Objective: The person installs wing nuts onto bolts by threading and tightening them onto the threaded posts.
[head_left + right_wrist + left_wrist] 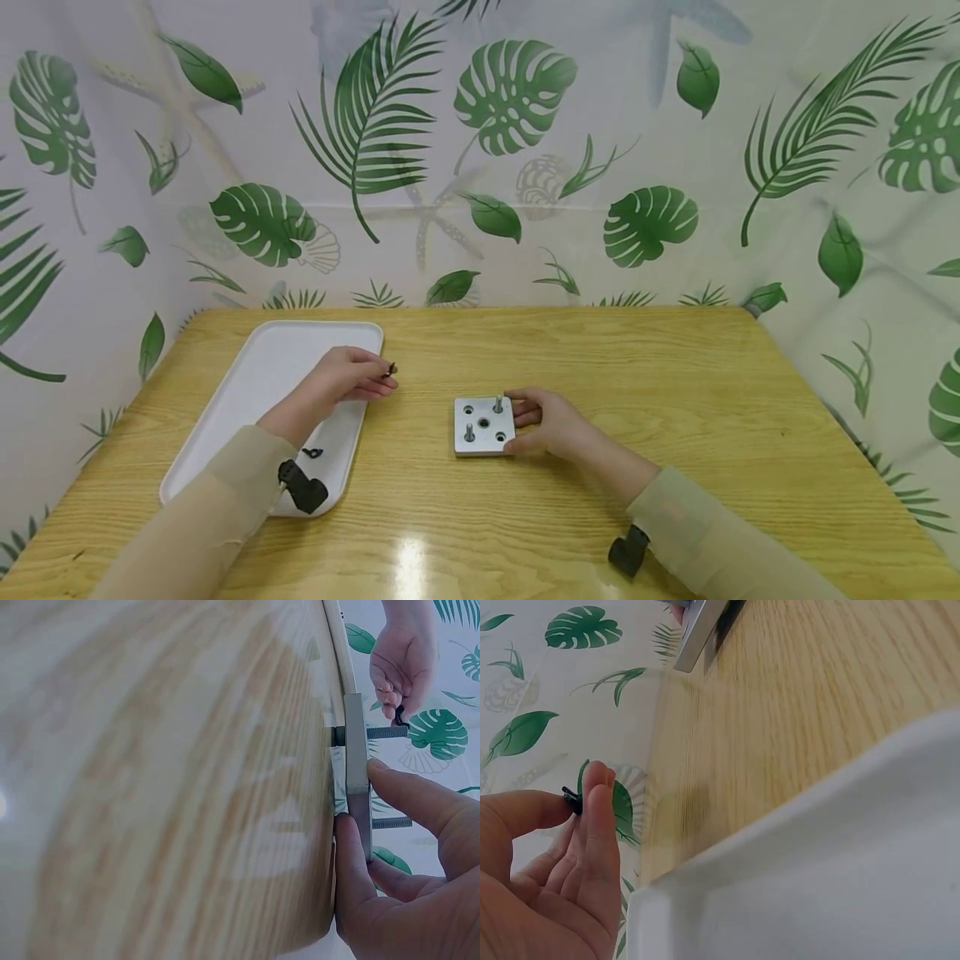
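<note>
Yr L hand (348, 375) pinches a small blk part (391, 370) btwn thumb and fingertips, gap only as wide as the piece, by the tray's (288, 358) R edge. Yr R hand (553, 425) has the metal plate (486, 442) by its R side, thumb and fingers well apart across it; plate's over the table (660, 367), R of the tray and clear of it. Can't tell if it bears on the wood.

Risks: the blk part is tiny and sits right at yr fingertips, so a loose or off-centre pinch could drop it. You've got the plate from one side only, so a push on the far side may tip or twist it. A bolt's lower end (339, 736) shows under the plate; if it's what bears on the table, expect rocking.

Materials: plate's flat, squarish, silvery, w/ round holes (483, 423); two bolts (469, 433) stand up diagonally opposite, shanks finely threaded. Blk part's irregular, exact shape n/a at this size; a 2nd blk piece (312, 452) lies in the smooth white tray w/ rounded corners. Table's glossy, streaky woodgrain.
</note>
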A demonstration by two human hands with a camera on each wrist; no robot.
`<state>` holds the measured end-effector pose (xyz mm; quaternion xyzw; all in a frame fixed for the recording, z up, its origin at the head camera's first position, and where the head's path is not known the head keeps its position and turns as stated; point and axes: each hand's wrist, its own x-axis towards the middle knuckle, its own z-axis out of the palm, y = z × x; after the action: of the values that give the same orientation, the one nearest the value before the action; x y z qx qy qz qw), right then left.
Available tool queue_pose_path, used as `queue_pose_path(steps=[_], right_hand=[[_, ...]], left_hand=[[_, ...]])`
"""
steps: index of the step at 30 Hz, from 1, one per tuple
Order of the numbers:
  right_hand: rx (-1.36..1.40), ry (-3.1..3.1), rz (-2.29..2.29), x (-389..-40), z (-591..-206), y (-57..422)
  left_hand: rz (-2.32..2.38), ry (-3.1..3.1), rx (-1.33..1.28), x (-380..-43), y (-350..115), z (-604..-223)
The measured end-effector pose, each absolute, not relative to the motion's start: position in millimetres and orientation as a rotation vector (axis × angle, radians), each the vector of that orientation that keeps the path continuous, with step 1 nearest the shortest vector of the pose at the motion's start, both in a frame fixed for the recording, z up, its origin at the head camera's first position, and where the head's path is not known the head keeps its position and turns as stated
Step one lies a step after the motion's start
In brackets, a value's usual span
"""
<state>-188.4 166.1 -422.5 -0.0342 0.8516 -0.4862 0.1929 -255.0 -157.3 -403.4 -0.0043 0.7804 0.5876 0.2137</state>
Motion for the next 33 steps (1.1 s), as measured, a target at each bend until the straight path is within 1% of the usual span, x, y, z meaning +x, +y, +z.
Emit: queue_pose_path(steps=[33], right_hand=[[-0.079,2.403,-1.348,-188,-421,165]], left_hand=[[1.636,1.885,0.128,-225,-94,-415]])
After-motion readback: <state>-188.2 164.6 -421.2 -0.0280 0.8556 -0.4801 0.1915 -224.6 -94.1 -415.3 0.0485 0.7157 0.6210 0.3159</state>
